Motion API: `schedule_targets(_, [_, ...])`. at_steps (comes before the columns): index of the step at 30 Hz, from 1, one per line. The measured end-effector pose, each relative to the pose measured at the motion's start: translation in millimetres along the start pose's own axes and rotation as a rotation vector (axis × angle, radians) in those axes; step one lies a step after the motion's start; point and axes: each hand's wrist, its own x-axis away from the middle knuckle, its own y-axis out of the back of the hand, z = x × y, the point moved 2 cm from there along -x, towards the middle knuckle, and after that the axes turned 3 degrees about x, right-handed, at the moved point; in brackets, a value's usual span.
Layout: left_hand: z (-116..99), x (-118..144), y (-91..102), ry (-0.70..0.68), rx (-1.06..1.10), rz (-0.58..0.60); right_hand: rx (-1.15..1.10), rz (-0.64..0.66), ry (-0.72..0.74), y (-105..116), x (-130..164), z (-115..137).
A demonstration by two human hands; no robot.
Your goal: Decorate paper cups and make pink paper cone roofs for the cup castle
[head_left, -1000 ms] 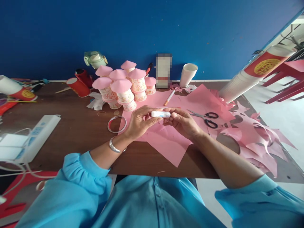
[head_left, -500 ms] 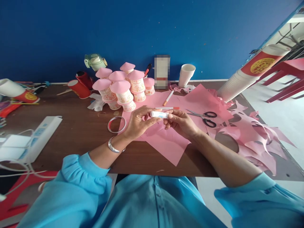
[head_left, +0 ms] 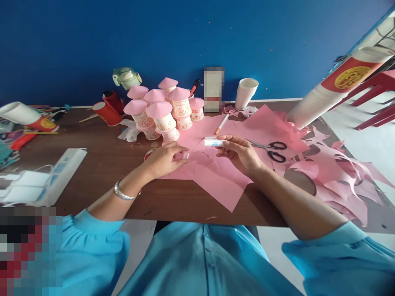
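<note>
My right hand (head_left: 242, 153) holds a white glue stick (head_left: 212, 142) with a blue label, lying level and pointing left, pinched between thumb and fingers. My left hand (head_left: 163, 160) is to its left, apart from it, with a small clear cap (head_left: 185, 156) between thumb and fingers. Beneath both hands spreads pink paper (head_left: 224, 193). A tape roll (head_left: 148, 153) is mostly hidden behind my left hand. Just beyond my hands stand several paper-cup towers (head_left: 160, 123) with pink cone roofs and drawn orange-red patterns.
Black-handled scissors (head_left: 276, 151) lie right of my right hand, beside pink paper scraps (head_left: 336, 172). A marker (head_left: 221, 124) rests on the paper. White cups (head_left: 247, 93) stand by the wall; a long cup stack (head_left: 327, 96) leans at right. A power strip (head_left: 66, 172) lies left.
My left hand has moved left, away from the glue stick, taking the clear cap with it. The glue stick stays in my right hand. The view has shifted slightly.
</note>
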Motion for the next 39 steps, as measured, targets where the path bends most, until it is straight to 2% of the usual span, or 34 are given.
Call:
schedule_targets(4, [-6, -9, -6.4, 0.01, 0.019, 0.058, 0.034, -0.026, 0.014, 1, -1, 1])
schedule_targets(10, [-2, -12, 0.1, 0.066, 0.12, 0.035, 0.063, -0.056, 0.029, 7, -3, 0])
schedule_targets(12, [0, -12, 2.0, 0.13, 0.299, -0.061, 0.066, -0.065, 0.033, 8, -3, -1])
schedule_targets(15, [-1, -17, 3.6, 0.261, 0.744, -0.211, 0.083, -0.075, 0.053, 7, -3, -2])
schedule_targets(18, [-10, -25, 1.1, 0.339, 1.086, -0.239, 0.124, -0.081, 0.088, 5, -2, -2])
schedule_targets(21, [-20, -34, -6.4, 0.37, 1.242, -0.213, 0.157, -0.083, 0.119, 4, -1, -2])
schedule_targets(26, [-28, -43, -22.0, 0.365, 1.313, -0.204, 0.21, -0.092, 0.142, 7, -3, -3])
schedule_targets(35, [-21, -40, -29.9, 0.335, 1.223, -0.23, 0.594, -0.068, 0.268, 4, 3, 11])
schedule_targets(39, [-20, -39, -34.1, 0.276, 1.15, -0.233, 0.638, -0.085, 0.273, 3, 5, 9])
